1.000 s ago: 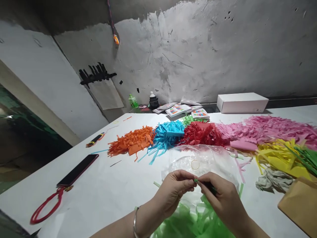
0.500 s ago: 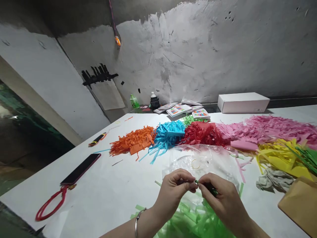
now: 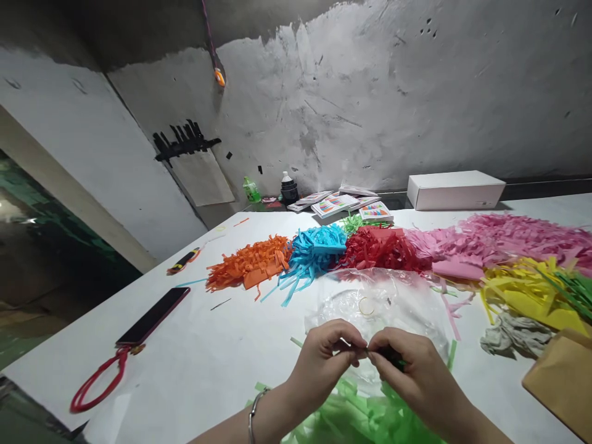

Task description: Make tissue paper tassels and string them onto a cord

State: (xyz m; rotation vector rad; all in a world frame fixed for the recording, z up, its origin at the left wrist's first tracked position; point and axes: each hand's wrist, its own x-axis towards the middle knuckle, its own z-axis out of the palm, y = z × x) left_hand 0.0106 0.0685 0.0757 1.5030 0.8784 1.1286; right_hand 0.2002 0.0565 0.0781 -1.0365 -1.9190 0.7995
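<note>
My left hand [image 3: 326, 354] and my right hand [image 3: 409, 364] meet fingertip to fingertip over the near part of the table. Both are closed in a pinch on a thin dark green strip [image 3: 367, 350], mostly covered by the fingers. More of something dark shows in the shadow under my right fingers, too hidden to name. Below the hands lies a loose heap of light green paper fringe [image 3: 351, 410]. Behind them a clear plastic bag [image 3: 342, 302] is spread out, with a thin yellow ring [image 3: 366, 306] on it.
Fringed bundles line the table: orange [image 3: 250, 265], blue [image 3: 319, 250], red [image 3: 382, 250], pink [image 3: 522, 240] and yellow [image 3: 527, 290]. A phone [image 3: 155, 316] with a red strap and a yellow-black cutter [image 3: 183, 261] lie left. A white box [image 3: 456, 191] stands behind; brown cardboard [image 3: 562, 376] lies right.
The fingertips have come closer together and slightly lower, and the green bit between them is now less visible. The view has shifted very slightly; the things on the table stay put.
</note>
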